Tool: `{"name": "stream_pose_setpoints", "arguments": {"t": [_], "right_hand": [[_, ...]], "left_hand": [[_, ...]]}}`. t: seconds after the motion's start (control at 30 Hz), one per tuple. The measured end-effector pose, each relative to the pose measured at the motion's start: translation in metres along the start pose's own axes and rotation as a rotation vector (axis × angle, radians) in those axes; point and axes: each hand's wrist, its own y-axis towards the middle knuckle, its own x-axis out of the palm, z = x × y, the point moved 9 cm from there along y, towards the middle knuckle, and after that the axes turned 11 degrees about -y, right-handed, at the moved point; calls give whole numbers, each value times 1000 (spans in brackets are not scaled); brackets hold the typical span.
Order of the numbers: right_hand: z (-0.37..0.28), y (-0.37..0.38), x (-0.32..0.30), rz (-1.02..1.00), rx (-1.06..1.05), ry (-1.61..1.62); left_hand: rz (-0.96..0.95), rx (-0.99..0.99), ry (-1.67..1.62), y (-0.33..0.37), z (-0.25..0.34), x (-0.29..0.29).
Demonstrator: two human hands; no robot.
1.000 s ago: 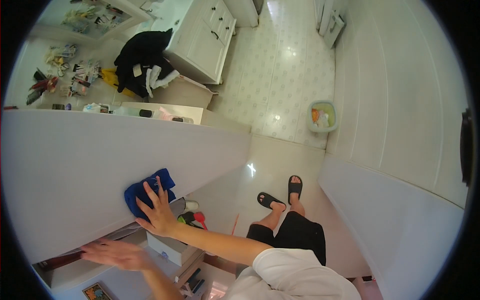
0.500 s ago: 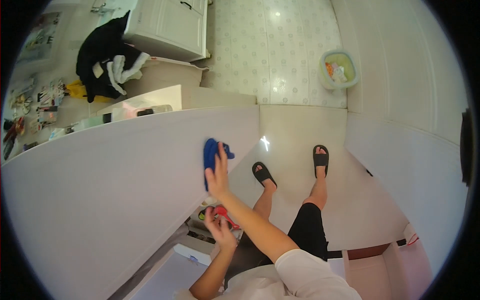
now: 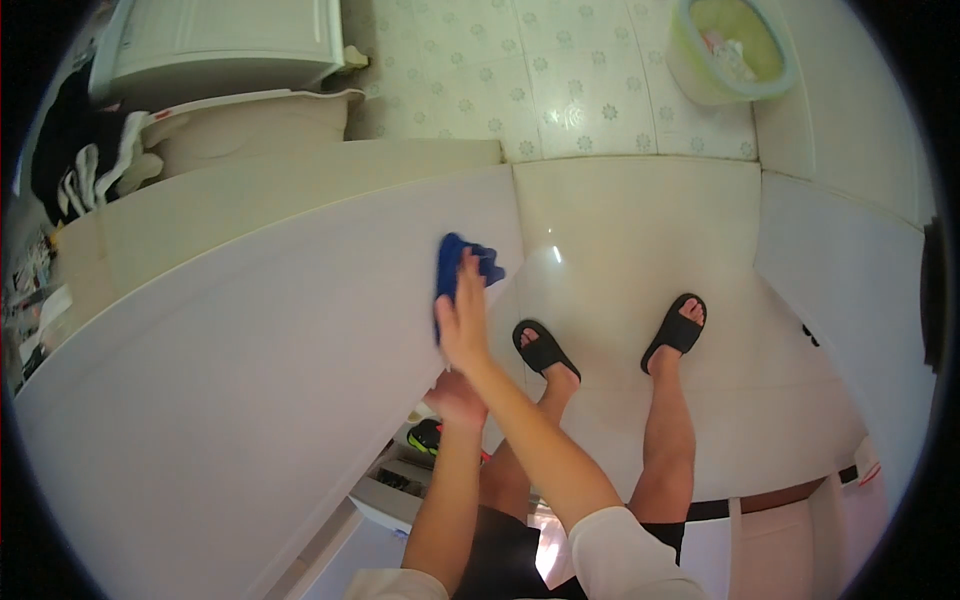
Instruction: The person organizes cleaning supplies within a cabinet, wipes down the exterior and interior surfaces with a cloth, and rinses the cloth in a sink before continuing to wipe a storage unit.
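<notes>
A blue cloth (image 3: 455, 265) lies against a big white panel (image 3: 260, 380), close to its right edge. My right hand (image 3: 463, 320) presses flat on the cloth with fingers stretched out; the cloth shows above and beside the fingertips. My left hand (image 3: 455, 400) sits just below it, curled around the panel's lower right edge. Both forearms come up from the lower edge of the view and cross near the wrists.
My feet in black sandals (image 3: 545, 350) stand on the pale tiled floor (image 3: 600, 110). Under the panel's edge are white boxes and a dark shoe (image 3: 428, 437). A green basin (image 3: 730, 50) stands at the top right, a white cabinet (image 3: 220, 40) and dark clothes (image 3: 65, 150) at the top left.
My right hand has slid the blue cloth across the panel to its right edge. My left hand has come from the lower left to the panel's edge right under the right hand.
</notes>
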Motion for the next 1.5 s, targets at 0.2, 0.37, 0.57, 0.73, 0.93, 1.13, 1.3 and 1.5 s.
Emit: {"name": "stream_pose_setpoints", "arguments": {"t": [0.2,0.37,0.57,0.73,0.93,1.13,1.3,1.5], "right_hand": [[-185,-64,-24,-282,-405,211],[-264,-80,-50,-239,-578,333],[-115,-26,-5,-212,-361,116],[97,13,26,-34,-80,23],[319,47,46,-2,335,-46],[324,44,49,32,417,14],[122,24,37,-22,49,42],[-199,14,-28,43,-491,59]], "left_hand": [[310,99,344,5,12,-28],[435,61,220,11,31,-34],[250,303,565,21,42,-47],[371,502,477,20,32,-59],[564,521,502,37,17,-76],[537,401,485,49,25,-96],[426,308,385,46,15,-105],[317,137,269,66,-41,-97]]}}
